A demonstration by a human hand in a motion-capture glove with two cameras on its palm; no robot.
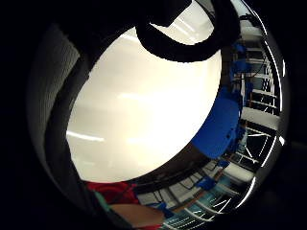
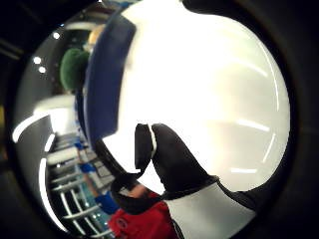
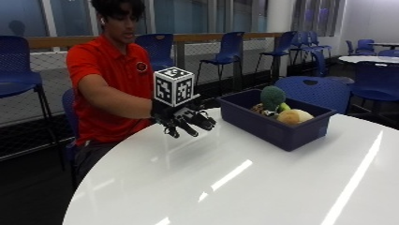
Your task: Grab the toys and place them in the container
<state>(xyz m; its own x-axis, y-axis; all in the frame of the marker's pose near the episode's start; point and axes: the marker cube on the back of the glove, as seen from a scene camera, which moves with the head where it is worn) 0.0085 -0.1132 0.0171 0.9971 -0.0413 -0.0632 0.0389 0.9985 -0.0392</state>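
Beside the gloved right hand (image 3: 187, 121), blue container (image 3: 274, 127) of toys (image 3: 278, 106).

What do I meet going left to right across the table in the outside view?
Gloved right hand held above the white table → blue container → inside it, green toy → tan toy.

No text, label, brand or number can be read anywhere.

Blue container (image 3: 274, 126) on table w/ green, yellowish toys (image 3: 282, 108) inside, maybe more.
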